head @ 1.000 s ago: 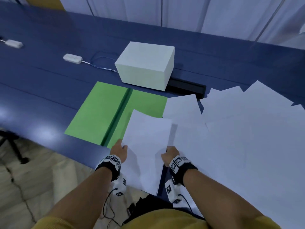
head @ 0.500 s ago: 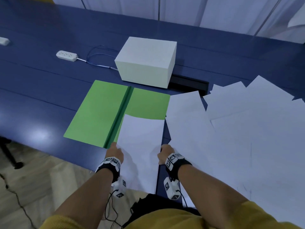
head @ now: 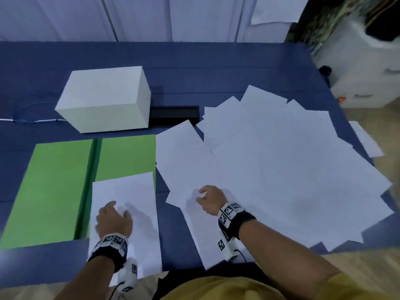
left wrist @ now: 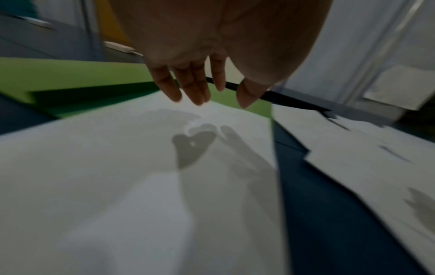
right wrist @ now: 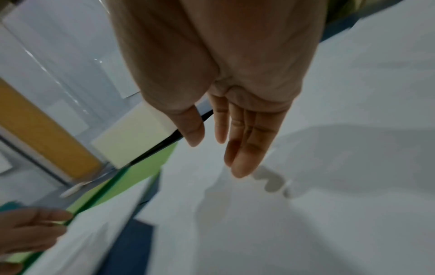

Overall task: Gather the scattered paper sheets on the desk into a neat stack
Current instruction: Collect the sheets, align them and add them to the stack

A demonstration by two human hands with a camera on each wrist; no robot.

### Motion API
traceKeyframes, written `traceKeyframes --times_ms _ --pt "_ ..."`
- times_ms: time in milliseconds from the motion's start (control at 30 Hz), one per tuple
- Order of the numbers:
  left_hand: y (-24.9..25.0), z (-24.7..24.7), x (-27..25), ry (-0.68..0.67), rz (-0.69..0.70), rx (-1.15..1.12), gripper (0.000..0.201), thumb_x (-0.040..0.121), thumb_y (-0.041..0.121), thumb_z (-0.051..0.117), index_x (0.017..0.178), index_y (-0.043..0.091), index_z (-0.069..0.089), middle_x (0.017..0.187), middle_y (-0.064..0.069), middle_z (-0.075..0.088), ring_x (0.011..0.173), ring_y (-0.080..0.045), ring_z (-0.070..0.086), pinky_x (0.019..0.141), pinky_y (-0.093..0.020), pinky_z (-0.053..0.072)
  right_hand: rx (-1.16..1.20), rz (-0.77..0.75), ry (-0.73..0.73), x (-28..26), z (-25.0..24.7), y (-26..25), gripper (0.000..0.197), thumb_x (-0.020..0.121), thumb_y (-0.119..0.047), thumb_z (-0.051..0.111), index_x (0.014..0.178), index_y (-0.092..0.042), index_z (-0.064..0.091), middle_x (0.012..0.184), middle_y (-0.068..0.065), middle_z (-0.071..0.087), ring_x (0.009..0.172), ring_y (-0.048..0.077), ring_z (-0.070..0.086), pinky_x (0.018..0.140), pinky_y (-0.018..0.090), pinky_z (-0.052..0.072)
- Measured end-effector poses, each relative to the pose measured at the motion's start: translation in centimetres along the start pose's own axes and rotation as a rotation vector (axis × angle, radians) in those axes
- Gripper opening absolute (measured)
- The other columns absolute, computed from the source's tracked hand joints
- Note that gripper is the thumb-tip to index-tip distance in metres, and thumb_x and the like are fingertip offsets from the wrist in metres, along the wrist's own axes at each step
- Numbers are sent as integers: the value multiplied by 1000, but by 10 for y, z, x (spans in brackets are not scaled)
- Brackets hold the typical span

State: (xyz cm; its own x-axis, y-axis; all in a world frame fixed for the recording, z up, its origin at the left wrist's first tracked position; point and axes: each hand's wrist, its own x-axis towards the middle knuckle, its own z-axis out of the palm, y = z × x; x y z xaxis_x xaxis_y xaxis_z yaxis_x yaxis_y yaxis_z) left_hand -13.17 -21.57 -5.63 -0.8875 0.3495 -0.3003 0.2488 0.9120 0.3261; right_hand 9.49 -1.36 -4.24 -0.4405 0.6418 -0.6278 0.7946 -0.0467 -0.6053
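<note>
One white sheet [head: 129, 204] lies on the right half of an open green folder [head: 54, 187], its near end hanging past the desk edge. My left hand [head: 113, 219] hovers just above this sheet [left wrist: 132, 186] with fingers [left wrist: 188, 87] straight and holding nothing. Several white sheets [head: 281, 169] lie spread and overlapping across the right of the blue desk [head: 194, 68]. My right hand [head: 208, 198] is over the nearest sheet [head: 207, 230] of that spread, fingers [right wrist: 244, 141] straight and relaxed, empty.
A white box [head: 104, 98] stands behind the folder, with a black cable slot [head: 173, 114] to its right. A cable [head: 30, 120] runs along the desk at far left. One sheet [head: 365, 139] lies on the floor past the desk's right edge.
Both hands have let go of the sheet, which now lies flat on the folder. My right hand has moved right onto the spread of sheets. The head view has swung right.
</note>
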Motion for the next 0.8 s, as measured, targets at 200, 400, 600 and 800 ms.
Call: traceKeyframes --times_ms 200,400,600,800 --pt "97 60 -25 -286 232 -97 55 84 26 69 133 10 49 135 -18 47 123 -38 48 102 -48 42 -209 207 301 -18 -115 101 46 92 -40 59 130 -15 50 128 10 55 117 27 56 95 35 49" --pt "165 103 -82 -430 64 149 93 79 52 71 151 19 22 157 -14 12 144 -36 19 115 -47 25 -365 494 435 -28 -191 193 69 86 -56 59 139 -21 33 136 11 34 124 31 41 98 46 42" --pt "201 137 -118 -374 100 209 96 78 45 74 152 21 17 160 -12 -5 147 -33 1 114 -51 24 -255 634 480 -17 -245 248 98 67 -65 73 140 -22 23 141 14 27 129 36 32 102 55 36" --pt "253 163 -155 -351 387 139 82 82 38 71 149 15 29 156 -12 22 142 -31 25 111 -49 33 -241 630 496 -7 -263 270 98 60 -65 78 132 -15 34 132 10 34 124 32 37 98 48 39"
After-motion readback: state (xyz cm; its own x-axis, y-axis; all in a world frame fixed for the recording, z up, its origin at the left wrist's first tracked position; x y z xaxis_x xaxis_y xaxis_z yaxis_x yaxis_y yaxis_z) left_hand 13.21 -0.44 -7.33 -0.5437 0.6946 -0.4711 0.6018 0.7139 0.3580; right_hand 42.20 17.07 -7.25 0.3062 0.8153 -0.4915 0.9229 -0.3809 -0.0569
